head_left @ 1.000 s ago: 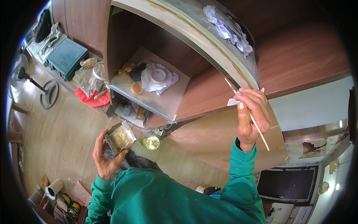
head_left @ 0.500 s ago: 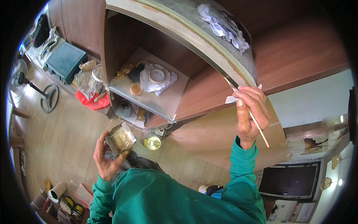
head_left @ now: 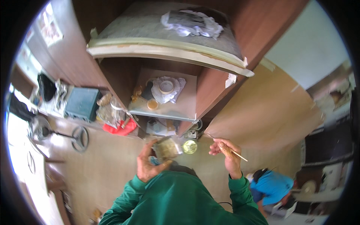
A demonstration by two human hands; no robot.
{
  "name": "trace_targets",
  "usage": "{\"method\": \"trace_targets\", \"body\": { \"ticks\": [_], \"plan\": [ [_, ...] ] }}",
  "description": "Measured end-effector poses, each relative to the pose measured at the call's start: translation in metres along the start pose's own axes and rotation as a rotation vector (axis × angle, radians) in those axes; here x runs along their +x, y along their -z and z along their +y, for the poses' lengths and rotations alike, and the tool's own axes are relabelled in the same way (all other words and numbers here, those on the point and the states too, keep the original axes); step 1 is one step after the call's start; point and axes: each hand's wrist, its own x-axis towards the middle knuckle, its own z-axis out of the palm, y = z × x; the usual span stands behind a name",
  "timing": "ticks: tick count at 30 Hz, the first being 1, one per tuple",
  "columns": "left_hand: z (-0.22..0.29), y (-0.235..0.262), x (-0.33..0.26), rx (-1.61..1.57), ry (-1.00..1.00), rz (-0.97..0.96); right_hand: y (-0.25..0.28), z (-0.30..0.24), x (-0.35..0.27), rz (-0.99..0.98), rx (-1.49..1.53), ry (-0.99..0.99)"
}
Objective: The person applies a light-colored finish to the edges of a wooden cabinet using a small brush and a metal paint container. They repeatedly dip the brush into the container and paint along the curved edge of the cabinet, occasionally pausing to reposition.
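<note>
My left hand (head_left: 147,165) grips a small open box (head_left: 167,149) with pale beige stuff inside, in front of my body. Its fingers wrap the left side and the thumb lies along the near edge. In my right hand (head_left: 230,155) is a thin paintbrush (head_left: 240,156), its wooden handle slanting down to the right and its tip blurred at the upper left. The brush is apart from the cabinet. Above both hands runs a curved shelf edge (head_left: 168,51) with pale tape along it. On that grey shelf lies a crumpled white cloth (head_left: 180,28).
Inside the lower compartment are a tape roll (head_left: 166,87) on white cloth and an amber cup (head_left: 152,104). A jug with yellowish liquid (head_left: 190,147) stands below. A brown board (head_left: 270,105) leans at right. A person in blue (head_left: 273,183) bends nearby. At left are a teal case (head_left: 82,103) and a fan (head_left: 39,127).
My right hand has come down from the shelf edge with the paintbrush. The view has swung, the box appears further right, and a person in blue now shows more fully.
</note>
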Motion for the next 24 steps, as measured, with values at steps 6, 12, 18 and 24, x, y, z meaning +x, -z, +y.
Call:
{"method": "trace_targets", "body": {
  "ticks": [6,12,18,24],
  "plan": [
    [0.022,0.025,0.017,0.165,-0.216,-0.494,-0.043,0.063,-0.07,0.076,0.193,-0.02],
    [0.034,0.061,0.024,0.152,-0.281,-0.91,-0.108,0.071,-0.127,0.047,0.355,0.041],
    [0.027,0.064,0.008,0.065,-0.298,-1.151,-0.144,0.088,-0.185,0.194,0.271,-0.019],
    [0.028,0.028,-0.019,0.053,-0.233,-1.374,-0.15,0.094,-0.239,0.368,0.266,0.043]
  ]
}}
